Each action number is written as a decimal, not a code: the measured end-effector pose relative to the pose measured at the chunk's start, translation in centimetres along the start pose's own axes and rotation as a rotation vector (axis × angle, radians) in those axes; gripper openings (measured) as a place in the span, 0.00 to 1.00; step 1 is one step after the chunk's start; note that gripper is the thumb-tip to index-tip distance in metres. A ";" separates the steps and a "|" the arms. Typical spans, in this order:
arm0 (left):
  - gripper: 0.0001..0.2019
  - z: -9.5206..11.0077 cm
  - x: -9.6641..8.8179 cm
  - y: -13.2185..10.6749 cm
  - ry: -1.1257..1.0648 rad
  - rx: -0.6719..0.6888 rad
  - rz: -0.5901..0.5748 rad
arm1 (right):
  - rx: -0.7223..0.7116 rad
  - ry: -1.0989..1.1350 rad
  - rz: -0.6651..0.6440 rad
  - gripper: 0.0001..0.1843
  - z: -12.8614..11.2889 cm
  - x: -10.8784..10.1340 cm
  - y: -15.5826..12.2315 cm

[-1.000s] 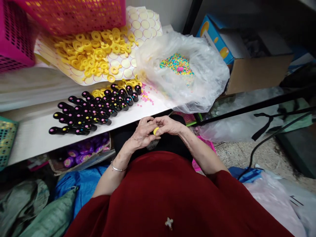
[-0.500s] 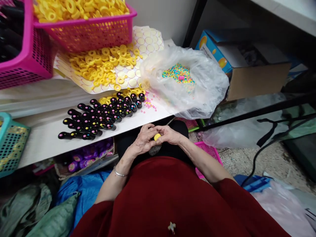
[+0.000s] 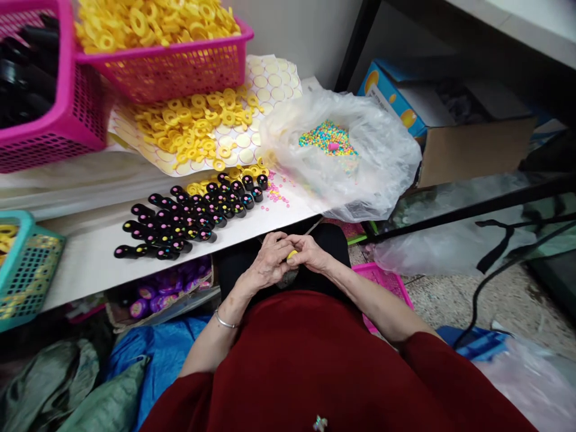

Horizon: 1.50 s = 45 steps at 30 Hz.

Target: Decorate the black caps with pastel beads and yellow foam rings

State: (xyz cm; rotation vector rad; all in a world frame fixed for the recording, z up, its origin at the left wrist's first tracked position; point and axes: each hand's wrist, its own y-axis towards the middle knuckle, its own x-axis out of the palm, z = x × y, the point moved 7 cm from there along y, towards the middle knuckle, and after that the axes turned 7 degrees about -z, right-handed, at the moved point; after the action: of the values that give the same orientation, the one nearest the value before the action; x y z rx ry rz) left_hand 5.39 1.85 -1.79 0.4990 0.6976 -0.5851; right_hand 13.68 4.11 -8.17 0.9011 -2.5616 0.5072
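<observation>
My left hand [image 3: 270, 260] and my right hand [image 3: 311, 254] meet over my lap, just off the table's front edge. Between them sits a small round yellow piece [image 3: 292, 255], mostly covered by fingers and thumbs. The fingers of both hands are curled round it. Whether anything else is inside the grip is hidden. Something greyish [image 3: 288, 278] shows beneath the hands. Close by on the table stand rows of black tubes [image 3: 180, 216] with coloured dots on their tops. Loose pink bits [image 3: 275, 193] lie beside them.
Yellow ring pieces [image 3: 189, 129] cover a sticker sheet [image 3: 272, 78]. Behind is a pink basket [image 3: 180, 71] of more rings; another pink basket [image 3: 83, 114] holds black parts. A plastic bag [image 3: 382, 156] contains coloured beads [image 3: 330, 139]. A cardboard box [image 3: 477, 153] stands right, a teal basket [image 3: 38, 285] left.
The view has shifted slightly, so everything appears a little lower and to the right. The yellow piece is more covered by my fingers now, with less of its round face showing.
</observation>
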 end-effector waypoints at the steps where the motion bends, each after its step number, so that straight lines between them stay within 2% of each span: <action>1: 0.07 -0.3 -0.3 -0.1 0.013 -0.008 0.018 | -0.027 -0.070 0.014 0.25 -0.1 -0.3 0.2; 3: 0.13 -1.1 -1.5 -0.4 0.054 -0.020 0.112 | -0.076 -0.341 0.046 0.26 -0.8 -0.9 0.5; 5: 0.16 -2.2 -3.7 -0.9 0.118 -0.051 0.285 | -0.077 -0.763 0.078 0.25 -1.3 -1.1 0.9; 8: 0.11 -4.0 -7.3 -1.5 0.264 -0.190 0.550 | 0.047 -1.357 0.070 0.19 -1.0 -0.9 1.8; 10: 0.09 -5.3 -9.0 -1.2 0.374 -0.336 0.601 | 0.147 -1.560 0.027 0.16 -0.4 -0.7 2.3; 12: 0.10 -6.4 -10.1 -0.4 0.456 -0.473 0.563 | 0.198 -1.636 0.002 0.15 -0.5 -0.7 2.5; 15: 0.11 -7.5 -11.4 0.9 0.493 -0.581 0.506 | 0.183 -1.597 -0.038 0.11 -1.6 -0.7 2.4; 18: 0.09 -8.0 -12.8 2.2 0.497 -0.578 0.522 | 0.058 -1.379 -0.051 0.07 -3.9 -0.9 2.3; 21: 0.07 -9.2 -14.6 3.6 0.514 -0.567 0.558 | -0.111 -1.074 0.017 0.07 -6.5 -1.5 2.5; 23: 0.07 -10.6 -16.1 4.5 0.524 -0.626 0.589 | -0.170 -0.915 0.091 0.08 -7.6 -2.2 2.9; 26: 0.08 -12.5 -18.1 5.8 0.553 -0.748 0.579 | -0.167 -0.769 0.160 0.07 -7.9 -2.7 3.4; 28: 0.08 -13.2 -18.8 7.0 0.587 -0.774 0.517 | -0.151 -0.714 0.168 0.07 -7.6 -2.8 3.6; 31: 0.08 -13.4 -18.9 8.6 0.661 -0.717 0.414 | -0.135 -0.679 0.172 0.07 -7.3 -2.8 3.4; 33: 0.07 -13.4 -18.7 9.0 0.704 -0.700 0.401 | -0.128 -0.672 0.173 0.08 -7.3 -2.8 3.1; 37: 0.07 -14.4 -18.8 8.7 0.681 -0.762 0.459 | -0.126 -0.618 0.177 0.08 -7.5 -3.2 3.0; 40: 0.06 -14.6 -19.4 8.7 0.679 -0.744 0.489 | -0.125 -0.565 0.186 0.07 -7.5 -3.5 3.1; 43: 0.01 -13.4 -20.0 8.5 0.635 -0.711 0.604 | -0.160 -0.519 0.201 0.07 -7.8 -3.2 3.4; 45: 0.04 -11.9 -19.4 8.1 0.509 -0.663 0.706 | -0.226 -0.471 0.253 0.07 -8.5 -2.8 3.7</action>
State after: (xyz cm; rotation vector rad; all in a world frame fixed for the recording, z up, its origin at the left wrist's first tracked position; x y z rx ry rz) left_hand -6.76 21.24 5.97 0.2326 1.0668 0.4572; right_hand 15.21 12.10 -2.86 0.6812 -3.1023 0.0654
